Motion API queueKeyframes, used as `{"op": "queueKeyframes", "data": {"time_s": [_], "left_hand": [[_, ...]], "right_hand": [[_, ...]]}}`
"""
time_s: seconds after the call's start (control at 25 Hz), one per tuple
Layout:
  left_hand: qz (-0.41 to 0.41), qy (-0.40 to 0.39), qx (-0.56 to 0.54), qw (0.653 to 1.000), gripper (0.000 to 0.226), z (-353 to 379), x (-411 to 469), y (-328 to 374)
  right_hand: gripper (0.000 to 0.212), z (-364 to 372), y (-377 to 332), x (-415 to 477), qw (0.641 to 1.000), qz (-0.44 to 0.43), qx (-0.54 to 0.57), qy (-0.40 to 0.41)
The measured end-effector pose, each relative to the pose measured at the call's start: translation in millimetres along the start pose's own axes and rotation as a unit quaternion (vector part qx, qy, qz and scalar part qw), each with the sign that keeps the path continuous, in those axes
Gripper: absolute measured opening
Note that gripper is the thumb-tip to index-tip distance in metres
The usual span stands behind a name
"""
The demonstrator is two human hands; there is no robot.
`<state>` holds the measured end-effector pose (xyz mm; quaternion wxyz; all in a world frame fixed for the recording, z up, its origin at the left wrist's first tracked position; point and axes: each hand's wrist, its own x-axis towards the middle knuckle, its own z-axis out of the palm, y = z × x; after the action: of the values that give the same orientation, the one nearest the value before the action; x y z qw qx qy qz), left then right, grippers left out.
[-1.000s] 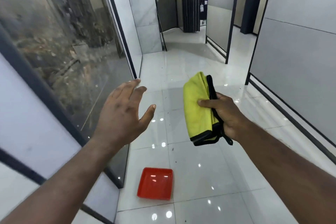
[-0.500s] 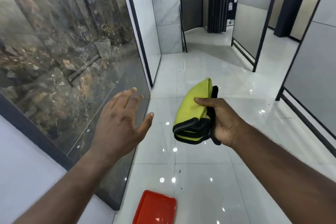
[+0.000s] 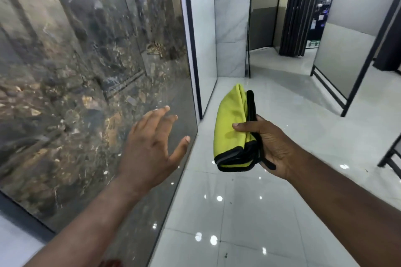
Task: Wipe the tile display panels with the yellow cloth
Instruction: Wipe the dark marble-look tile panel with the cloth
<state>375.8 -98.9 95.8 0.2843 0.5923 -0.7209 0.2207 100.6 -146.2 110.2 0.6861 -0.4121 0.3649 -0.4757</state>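
A folded yellow cloth [image 3: 232, 128] with black edging is held in my right hand [image 3: 269, 147], thumb over its face and fingers curled behind. It hangs in mid air over the floor, clear of every panel. A large glossy dark stone-patterned tile display panel [image 3: 86, 71] fills the left side. My left hand [image 3: 152, 147] floats in front of that panel's lower right part with fingers spread; whether it touches the surface I cannot tell.
A white marble-look panel [image 3: 230, 28] stands beyond the dark one. Grey panels in black frames [image 3: 345, 50] line the right side of the aisle. The glossy white tile floor [image 3: 238, 212] runs ahead between them.
The view has moved forward and up along the dark panel, and the red tray on the floor has left the view. My right hand turned the cloth more upright. My left hand stays spread.
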Motion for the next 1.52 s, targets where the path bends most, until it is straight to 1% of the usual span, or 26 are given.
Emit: {"op": "queueKeyframes", "data": {"time_s": [0.08,0.2,0.28,0.36,0.52,0.6,0.68,0.76,0.88,0.96,1.04,1.08,1.16,1.24,1.32,1.4,1.44,1.48,1.52], "left_hand": [[-0.007,0.003,0.037,0.999,0.063,12,26,-13],[-0.053,0.027,0.105,0.993,0.063,24,63,-30],[-0.094,0.044,0.146,0.984,0.064,25,85,-39],[-0.127,0.045,0.182,0.974,0.066,13,100,-45],[-0.186,0.065,0.302,0.933,0.066,-29,125,-60],[-0.226,0.078,0.336,0.911,0.066,-57,127,-73],[-0.242,0.085,0.379,0.889,0.066,-85,126,-87],[-0.262,0.097,0.42,0.863,0.068,-113,125,-105],[-0.289,0.135,0.453,0.832,0.069,-156,124,-136],[-0.3,0.147,0.471,0.816,0.07,-174,121,-156],[-0.307,0.163,0.481,0.805,0.07,-184,116,-173],[-0.315,0.177,0.482,0.799,0.07,-188,113,-182],[-0.326,0.195,0.488,0.786,0.071,-196,108,-201],[-0.34,0.214,0.496,0.77,0.073,-201,99,-221],[-0.366,0.25,0.495,0.747,0.078,-205,90,-242],[-0.392,0.291,0.488,0.723,0.081,-207,84,-263],[-0.397,0.307,0.482,0.718,0.082,-208,82,-274],[-0.397,0.32,0.473,0.718,0.082,-209,81,-285],[-0.393,0.33,0.46,0.725,0.082,-209,80,-296]], "right_hand": [[0.041,2,-8,48,0.999,-0.018,-0.037,-0.02],[0.051,8,-24,126,0.995,-0.054,-0.071,-0.047],[0.055,17,-40,175,0.989,-0.076,-0.087,-0.096],[0.055,35,-55,212,0.976,-0.104,-0.117,-0.151],[0.057,112,-94,269,0.919,-0.206,-0.178,-0.287],[0.061,164,-107,282,0.887,-0.263,-0.184,-0.331],[0.066,212,-115,287,0.851,-0.329,-0.187,-0.363],[0.068,261,-121,292,0.807,-0.399,-0.184,-0.393],[0.068,332,-131,292,0.744,-0.497,-0.178,-0.409],[0.067,369,-130,293,0.688,-0.568,-0.185,-0.413],[0.071,404,-128,293,0.63,-0.641,-0.206,-0.387],[0.073,422,-127,291,0.595,-0.686,-0.209,-0.363],[0.074,460,-127,287,0.505,-0.782,-0.193,-0.311],[0.071,502,-132,280,0.418,-0.852,-0.166,-0.266],[0.072,540,-138,270,0.36,-0.885,-0.172,-0.239],[0.073,575,-132,262,0.307,-0.894,-0.214,-0.246],[0.072,589,-124,260,0.285,-0.891,-0.236,-0.262],[0.067,600,-117,260,0.272,-0.887,-0.251,-0.277],[0.063,608,-111,260,0.266,-0.882,-0.257,-0.291]]}}
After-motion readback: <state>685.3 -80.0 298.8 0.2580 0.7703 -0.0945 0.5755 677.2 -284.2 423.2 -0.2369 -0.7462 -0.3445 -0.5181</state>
